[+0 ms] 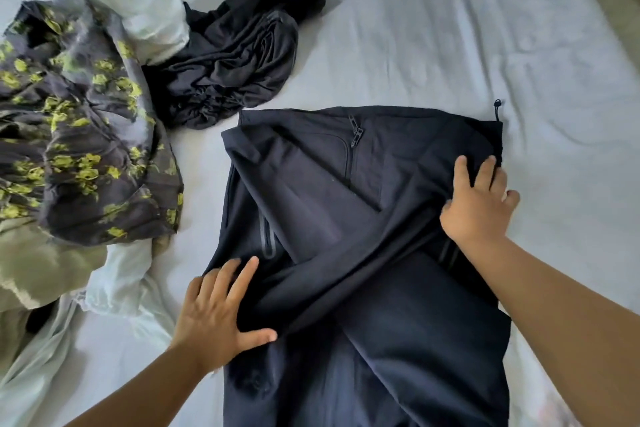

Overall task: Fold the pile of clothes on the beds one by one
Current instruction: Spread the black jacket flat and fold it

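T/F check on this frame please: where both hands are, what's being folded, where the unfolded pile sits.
1. Both hands rest on the dark navy garment. True.
2. The left hand lies flat with straight fingers. True.
3. The right hand holds the yellow-patterned cloth. False: it is on the navy garment's right edge, by the toggle cord.
4. The unfolded pile lies right of the navy garment. False: it lies to the left.
5. A crumpled black garment lies on the bedsheet. True.

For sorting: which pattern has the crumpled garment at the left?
Dark grey with yellow-green floral blotches, seen clearest in the head view.
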A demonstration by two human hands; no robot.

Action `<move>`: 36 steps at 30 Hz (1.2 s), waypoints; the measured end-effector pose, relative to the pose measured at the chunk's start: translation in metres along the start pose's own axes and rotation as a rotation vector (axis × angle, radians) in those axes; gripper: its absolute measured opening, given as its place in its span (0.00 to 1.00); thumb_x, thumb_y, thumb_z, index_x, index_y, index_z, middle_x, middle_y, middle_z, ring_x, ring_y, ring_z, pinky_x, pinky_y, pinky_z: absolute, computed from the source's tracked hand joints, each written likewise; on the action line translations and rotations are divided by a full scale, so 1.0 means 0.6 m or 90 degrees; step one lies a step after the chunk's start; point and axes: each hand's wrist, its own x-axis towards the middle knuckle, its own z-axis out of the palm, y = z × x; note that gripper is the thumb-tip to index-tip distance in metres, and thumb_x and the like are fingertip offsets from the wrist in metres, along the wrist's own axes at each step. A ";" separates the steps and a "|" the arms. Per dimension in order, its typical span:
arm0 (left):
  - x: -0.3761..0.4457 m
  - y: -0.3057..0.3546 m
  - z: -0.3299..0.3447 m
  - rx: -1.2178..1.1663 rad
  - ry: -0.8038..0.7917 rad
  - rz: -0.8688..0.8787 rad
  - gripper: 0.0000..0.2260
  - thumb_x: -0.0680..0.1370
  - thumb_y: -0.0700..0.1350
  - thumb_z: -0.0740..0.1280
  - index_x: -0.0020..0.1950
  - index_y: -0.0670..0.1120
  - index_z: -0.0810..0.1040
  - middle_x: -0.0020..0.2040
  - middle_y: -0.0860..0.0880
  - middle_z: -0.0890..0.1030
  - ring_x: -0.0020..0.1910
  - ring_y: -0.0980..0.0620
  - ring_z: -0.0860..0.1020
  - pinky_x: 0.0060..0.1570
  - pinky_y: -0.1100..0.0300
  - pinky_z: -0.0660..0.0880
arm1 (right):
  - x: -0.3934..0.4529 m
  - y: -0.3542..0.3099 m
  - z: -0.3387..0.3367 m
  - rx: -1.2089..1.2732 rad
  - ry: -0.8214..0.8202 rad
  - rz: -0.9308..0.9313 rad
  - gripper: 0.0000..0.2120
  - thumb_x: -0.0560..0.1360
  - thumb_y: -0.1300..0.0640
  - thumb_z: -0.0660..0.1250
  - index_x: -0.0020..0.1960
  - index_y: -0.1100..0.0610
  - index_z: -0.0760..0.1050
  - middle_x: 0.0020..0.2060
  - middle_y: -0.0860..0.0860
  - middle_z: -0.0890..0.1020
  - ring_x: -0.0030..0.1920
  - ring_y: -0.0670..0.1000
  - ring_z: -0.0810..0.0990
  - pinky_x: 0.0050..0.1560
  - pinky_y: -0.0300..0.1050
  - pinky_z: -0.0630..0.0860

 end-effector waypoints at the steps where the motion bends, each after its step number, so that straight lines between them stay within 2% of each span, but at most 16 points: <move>1: -0.009 0.000 0.004 -0.007 0.019 0.034 0.44 0.66 0.74 0.53 0.71 0.45 0.65 0.63 0.38 0.76 0.58 0.40 0.74 0.61 0.46 0.64 | -0.006 -0.006 0.002 -0.002 0.030 -0.031 0.36 0.76 0.52 0.62 0.78 0.54 0.47 0.76 0.62 0.46 0.75 0.62 0.48 0.70 0.61 0.52; 4: -0.035 0.000 0.024 -0.006 0.093 0.175 0.36 0.73 0.68 0.55 0.72 0.45 0.63 0.71 0.40 0.69 0.70 0.42 0.65 0.69 0.45 0.56 | -0.031 -0.015 0.014 0.007 0.089 -0.111 0.36 0.76 0.48 0.65 0.77 0.56 0.52 0.76 0.64 0.46 0.75 0.64 0.47 0.71 0.63 0.49; 7: -0.059 0.004 0.035 0.007 0.044 0.203 0.35 0.73 0.67 0.57 0.73 0.46 0.63 0.72 0.41 0.67 0.72 0.43 0.62 0.69 0.44 0.56 | -0.070 -0.017 0.024 0.085 0.116 -0.099 0.29 0.73 0.54 0.69 0.70 0.61 0.66 0.73 0.67 0.57 0.73 0.67 0.57 0.69 0.63 0.56; 11: -0.089 0.016 0.055 0.002 -0.038 0.182 0.38 0.72 0.70 0.57 0.74 0.46 0.62 0.74 0.42 0.64 0.74 0.41 0.59 0.69 0.42 0.56 | -0.148 -0.025 0.024 0.179 0.168 -0.335 0.12 0.63 0.63 0.67 0.46 0.60 0.78 0.47 0.57 0.77 0.48 0.64 0.77 0.45 0.54 0.72; 14: -0.098 0.019 0.067 -0.017 -0.089 0.110 0.40 0.71 0.73 0.52 0.74 0.48 0.63 0.74 0.42 0.64 0.73 0.41 0.60 0.68 0.39 0.55 | -0.193 -0.046 0.043 0.097 0.012 -0.513 0.25 0.61 0.63 0.67 0.59 0.56 0.77 0.56 0.56 0.78 0.57 0.63 0.76 0.53 0.54 0.74; 16: -0.091 0.020 0.061 -0.033 -0.110 -0.007 0.42 0.72 0.74 0.43 0.75 0.48 0.63 0.74 0.43 0.64 0.73 0.42 0.62 0.68 0.37 0.56 | -0.211 -0.063 0.056 0.019 -0.086 -0.506 0.32 0.71 0.59 0.64 0.74 0.52 0.61 0.72 0.54 0.64 0.73 0.59 0.59 0.70 0.56 0.60; 18: -0.071 0.010 0.055 -0.027 -0.109 -0.127 0.42 0.71 0.74 0.35 0.77 0.51 0.52 0.77 0.48 0.53 0.76 0.44 0.55 0.70 0.38 0.51 | -0.221 -0.077 0.058 -0.014 -0.096 -0.502 0.34 0.75 0.57 0.61 0.77 0.50 0.50 0.76 0.52 0.54 0.77 0.55 0.49 0.74 0.55 0.50; 19: -0.059 0.001 0.054 -0.026 -0.107 -0.176 0.38 0.72 0.72 0.35 0.77 0.53 0.46 0.78 0.52 0.47 0.77 0.45 0.50 0.71 0.39 0.46 | -0.228 -0.084 0.055 -0.028 -0.084 -0.511 0.35 0.73 0.58 0.64 0.77 0.51 0.54 0.75 0.54 0.57 0.76 0.56 0.53 0.73 0.55 0.53; 20: -0.048 -0.008 0.053 -0.030 -0.110 -0.204 0.34 0.76 0.69 0.40 0.78 0.55 0.47 0.78 0.54 0.47 0.77 0.47 0.49 0.72 0.41 0.42 | -0.235 -0.092 0.050 -0.034 -0.062 -0.523 0.34 0.69 0.60 0.69 0.73 0.53 0.64 0.72 0.56 0.65 0.73 0.57 0.62 0.70 0.56 0.61; 22: -0.027 -0.022 0.048 -0.027 -0.069 -0.186 0.22 0.81 0.58 0.52 0.73 0.53 0.64 0.72 0.51 0.67 0.72 0.49 0.61 0.72 0.45 0.43 | -0.245 -0.102 0.048 -0.019 0.027 -0.541 0.27 0.55 0.65 0.76 0.54 0.55 0.80 0.55 0.56 0.80 0.57 0.58 0.79 0.56 0.53 0.76; 25: -0.014 -0.037 0.030 -0.002 -0.027 -0.172 0.11 0.81 0.50 0.55 0.55 0.53 0.76 0.51 0.51 0.80 0.59 0.49 0.72 0.71 0.48 0.46 | -0.256 -0.098 0.053 -0.016 0.087 -0.513 0.17 0.51 0.68 0.75 0.37 0.55 0.79 0.38 0.50 0.80 0.41 0.54 0.80 0.44 0.48 0.77; 27: -0.014 -0.043 0.026 -0.029 -0.039 -0.277 0.11 0.81 0.49 0.54 0.53 0.51 0.76 0.47 0.49 0.81 0.58 0.47 0.72 0.71 0.46 0.46 | -0.266 -0.087 0.052 -0.024 0.058 -0.472 0.15 0.55 0.67 0.74 0.38 0.54 0.78 0.35 0.49 0.78 0.39 0.53 0.78 0.45 0.48 0.75; 30: -0.017 -0.027 0.021 -0.109 -0.022 -0.404 0.11 0.80 0.44 0.56 0.59 0.49 0.73 0.55 0.46 0.77 0.61 0.44 0.70 0.72 0.41 0.45 | -0.273 -0.065 0.054 -0.065 -0.044 -0.430 0.11 0.70 0.66 0.63 0.49 0.54 0.76 0.44 0.48 0.77 0.48 0.53 0.75 0.53 0.46 0.68; 32: -0.020 -0.005 0.018 -0.151 0.056 -0.335 0.15 0.76 0.39 0.61 0.62 0.48 0.72 0.61 0.46 0.73 0.65 0.43 0.68 0.71 0.38 0.47 | -0.272 -0.060 0.045 0.007 -0.025 -0.389 0.07 0.72 0.65 0.63 0.47 0.56 0.77 0.43 0.50 0.78 0.45 0.54 0.76 0.49 0.48 0.70; 34: -0.020 0.013 0.012 -0.173 0.189 -0.115 0.17 0.72 0.34 0.63 0.60 0.44 0.76 0.61 0.43 0.75 0.64 0.40 0.71 0.69 0.36 0.56 | -0.262 -0.058 0.034 0.096 0.048 -0.327 0.04 0.71 0.65 0.65 0.44 0.60 0.78 0.41 0.54 0.78 0.41 0.56 0.76 0.42 0.50 0.72; 36: -0.017 0.023 0.006 -0.133 0.250 0.111 0.16 0.73 0.40 0.61 0.60 0.44 0.78 0.64 0.42 0.76 0.65 0.39 0.73 0.68 0.40 0.63 | -0.242 -0.055 0.025 0.121 0.089 -0.260 0.05 0.73 0.64 0.65 0.47 0.61 0.78 0.45 0.55 0.78 0.43 0.58 0.77 0.42 0.51 0.71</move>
